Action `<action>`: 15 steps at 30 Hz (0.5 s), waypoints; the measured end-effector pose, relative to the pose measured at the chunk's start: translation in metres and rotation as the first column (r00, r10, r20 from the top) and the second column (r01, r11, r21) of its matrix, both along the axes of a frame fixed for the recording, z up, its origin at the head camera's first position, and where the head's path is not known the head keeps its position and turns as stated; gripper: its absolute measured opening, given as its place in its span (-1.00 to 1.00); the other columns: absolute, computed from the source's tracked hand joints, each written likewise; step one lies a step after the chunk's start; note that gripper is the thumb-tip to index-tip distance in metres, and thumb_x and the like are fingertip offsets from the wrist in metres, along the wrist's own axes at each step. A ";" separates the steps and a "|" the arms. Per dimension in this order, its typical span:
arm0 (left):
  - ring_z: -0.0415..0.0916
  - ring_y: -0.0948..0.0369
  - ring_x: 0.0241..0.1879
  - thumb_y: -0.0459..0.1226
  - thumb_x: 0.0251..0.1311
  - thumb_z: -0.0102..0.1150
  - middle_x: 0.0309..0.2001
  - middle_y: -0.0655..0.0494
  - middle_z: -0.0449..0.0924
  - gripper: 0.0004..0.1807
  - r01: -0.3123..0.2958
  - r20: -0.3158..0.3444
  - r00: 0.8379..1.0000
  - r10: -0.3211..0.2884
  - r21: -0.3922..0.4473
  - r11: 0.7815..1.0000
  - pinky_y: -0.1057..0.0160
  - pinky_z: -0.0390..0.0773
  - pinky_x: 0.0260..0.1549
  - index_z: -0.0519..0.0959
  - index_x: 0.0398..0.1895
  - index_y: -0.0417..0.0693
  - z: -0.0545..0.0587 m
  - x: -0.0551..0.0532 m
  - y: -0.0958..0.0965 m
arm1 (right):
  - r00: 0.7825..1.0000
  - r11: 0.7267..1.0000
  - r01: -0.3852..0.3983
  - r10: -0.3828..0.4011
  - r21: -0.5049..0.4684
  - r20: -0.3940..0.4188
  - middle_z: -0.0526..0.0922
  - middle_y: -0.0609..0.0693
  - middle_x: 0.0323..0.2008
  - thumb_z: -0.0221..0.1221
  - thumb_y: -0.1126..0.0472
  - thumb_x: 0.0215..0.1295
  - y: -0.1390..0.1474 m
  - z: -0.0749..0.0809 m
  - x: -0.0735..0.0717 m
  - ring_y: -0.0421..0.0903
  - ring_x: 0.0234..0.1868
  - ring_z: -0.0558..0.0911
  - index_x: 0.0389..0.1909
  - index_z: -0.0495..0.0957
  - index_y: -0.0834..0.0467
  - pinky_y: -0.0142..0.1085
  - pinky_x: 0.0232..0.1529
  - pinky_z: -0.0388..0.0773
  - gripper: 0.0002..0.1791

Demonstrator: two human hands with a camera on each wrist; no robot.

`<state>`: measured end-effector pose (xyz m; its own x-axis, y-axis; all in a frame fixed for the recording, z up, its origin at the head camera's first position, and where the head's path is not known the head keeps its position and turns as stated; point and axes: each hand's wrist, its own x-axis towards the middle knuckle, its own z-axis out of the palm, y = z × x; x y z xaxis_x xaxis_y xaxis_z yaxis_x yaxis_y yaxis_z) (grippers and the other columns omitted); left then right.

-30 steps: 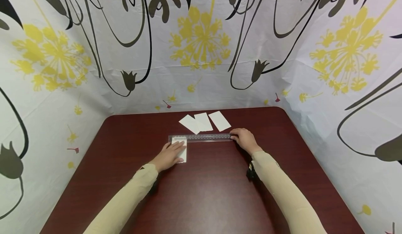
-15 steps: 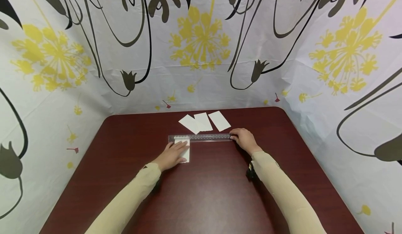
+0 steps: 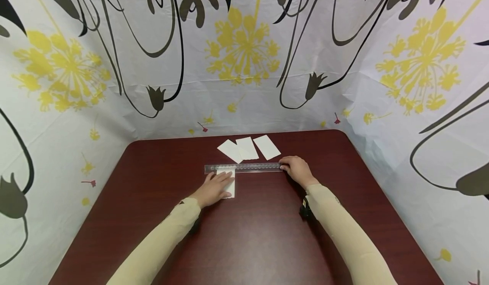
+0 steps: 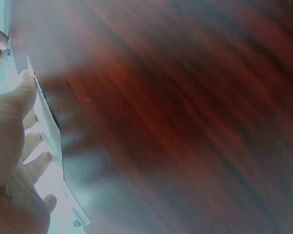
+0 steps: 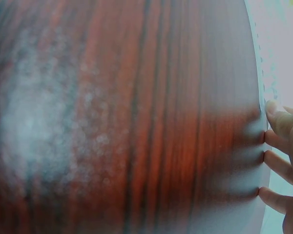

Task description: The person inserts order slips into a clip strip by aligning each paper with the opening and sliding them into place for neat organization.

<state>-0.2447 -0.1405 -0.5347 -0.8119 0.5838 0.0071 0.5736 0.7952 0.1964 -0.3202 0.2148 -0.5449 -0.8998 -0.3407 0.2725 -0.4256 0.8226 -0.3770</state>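
Observation:
A clear plastic ruler [image 3: 259,167] lies crosswise on the dark red-brown table. Under the fingers of my left hand [image 3: 212,189], a white paper card [image 3: 231,187] lies with its far edge at the ruler. The left fingers are spread and fairly straight over the card; the left wrist view shows the thumb on the near part of the card [image 4: 48,117], bent up a little along its edge. My right hand [image 3: 298,169] pinches the ruler's right end between thumb and fingers. In the right wrist view the thumb sits at the ruler's edge [image 5: 258,58].
Behind the ruler lie three more white cards: a left one [image 3: 229,149] overlapping the middle one [image 3: 249,148], and a right one [image 3: 267,147]. A white patterned cloth [image 3: 244,102] hangs behind and beside the table [image 3: 267,234].
My left hand has slid to the right along the ruler, and the card under it has moved the same way. The right hand and the ruler stay put.

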 end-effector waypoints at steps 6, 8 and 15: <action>0.16 -0.06 0.51 0.05 0.35 0.08 0.52 -0.02 0.21 -0.30 0.002 -0.001 1.000 -0.002 -0.014 1.000 -0.32 0.03 0.43 0.29 0.47 -0.04 0.000 -0.001 0.005 | 1.000 1.000 0.000 0.000 0.000 0.003 0.69 0.14 0.09 0.25 0.18 0.32 -0.001 0.001 0.001 0.16 0.13 0.63 0.04 0.67 0.16 0.07 0.15 0.55 -0.69; 0.18 -0.06 0.51 0.05 0.35 0.09 0.51 -0.02 0.22 -0.31 0.003 -0.009 1.000 -0.004 -0.014 1.000 -0.32 0.04 0.43 0.30 0.47 -0.04 -0.002 -0.001 0.007 | 1.000 1.000 -0.001 0.001 -0.001 0.006 0.69 0.15 0.09 0.25 0.18 0.32 -0.001 0.001 0.001 0.16 0.13 0.62 0.05 0.67 0.16 0.07 0.15 0.55 -0.69; 0.17 -0.07 0.51 0.05 0.35 0.09 0.52 -0.04 0.21 -0.30 0.021 -0.007 1.000 -0.021 -0.014 1.000 -0.32 0.04 0.43 0.30 0.47 -0.04 0.000 -0.003 0.012 | 1.000 1.000 -0.002 0.002 0.000 -0.011 0.69 0.15 0.09 0.25 0.19 0.32 0.000 0.000 0.001 0.17 0.13 0.62 0.04 0.67 0.16 0.09 0.13 0.56 -0.70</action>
<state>-0.2476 -0.1285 -0.5350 -0.7992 0.6010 0.0049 0.5918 0.7855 0.1813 -0.3191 0.2147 -0.5447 -0.8962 -0.3427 0.2818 -0.4313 0.8219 -0.3721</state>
